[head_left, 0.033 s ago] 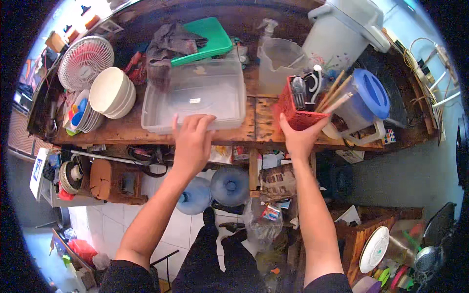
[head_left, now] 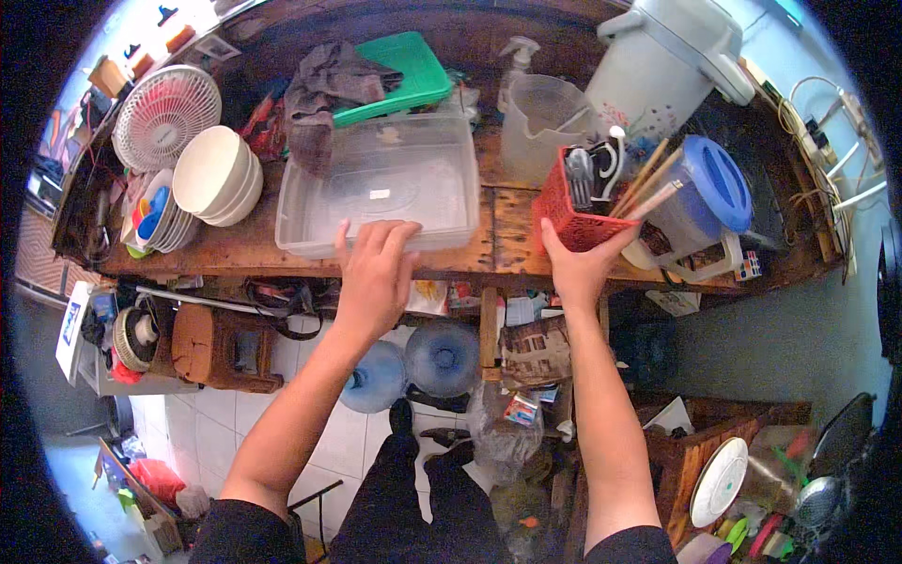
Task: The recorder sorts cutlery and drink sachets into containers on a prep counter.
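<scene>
L hand lies palm-down w/ fingers spread on the near rim of a clear plastic tub, not wrapped round it, holding nothing. R hand is cupped under and round the near bottom of a red mesh utensil basket, fingers closed on it, basket tilted and at the near edge of the wooden counter, right of the tub. Basket holds spoons, forks & chopsticks. Just right of it: blue-lidded jug; behind it a clear measuring pitcher & a big white water dispenser. Far side of tub: green tray w/ grey cloth. Far left: stacked white bowls, small white fan.
</scene>
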`<act>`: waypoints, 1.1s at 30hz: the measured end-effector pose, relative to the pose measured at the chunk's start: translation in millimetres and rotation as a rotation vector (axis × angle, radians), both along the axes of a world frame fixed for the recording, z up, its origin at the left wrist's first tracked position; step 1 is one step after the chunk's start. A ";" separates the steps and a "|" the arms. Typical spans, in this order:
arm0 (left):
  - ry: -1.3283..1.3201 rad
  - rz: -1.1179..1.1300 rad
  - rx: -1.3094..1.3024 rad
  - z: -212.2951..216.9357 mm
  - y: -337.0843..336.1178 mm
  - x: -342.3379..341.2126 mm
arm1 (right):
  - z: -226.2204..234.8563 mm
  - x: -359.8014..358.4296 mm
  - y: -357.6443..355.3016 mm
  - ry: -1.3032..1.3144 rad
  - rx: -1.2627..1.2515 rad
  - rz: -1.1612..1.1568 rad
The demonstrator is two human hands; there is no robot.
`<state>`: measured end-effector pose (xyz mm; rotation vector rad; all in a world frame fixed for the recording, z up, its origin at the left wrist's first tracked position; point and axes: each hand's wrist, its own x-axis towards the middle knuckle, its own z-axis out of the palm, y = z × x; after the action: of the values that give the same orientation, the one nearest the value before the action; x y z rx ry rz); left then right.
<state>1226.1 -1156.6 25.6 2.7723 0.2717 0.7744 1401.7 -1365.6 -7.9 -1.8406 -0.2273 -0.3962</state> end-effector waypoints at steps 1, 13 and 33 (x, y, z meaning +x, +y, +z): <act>-0.017 0.011 0.001 3.2 -0.7 -0.5 | -1.6 1.1 -0.4 -0.081 -0.016 -0.028; -0.292 0.270 0.171 61.1 160.7 68.4 | -0.8 -73.9 30.5 -0.495 -0.180 0.447; -0.187 0.077 0.178 121.6 149.3 -25.4 | 13.9 -61.7 94.7 -0.214 -0.399 0.428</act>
<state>1200.7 -1007.3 147.2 2.8394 0.2882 1.1201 1340.0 -1270.9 6.0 -2.0666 -0.8835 -0.2565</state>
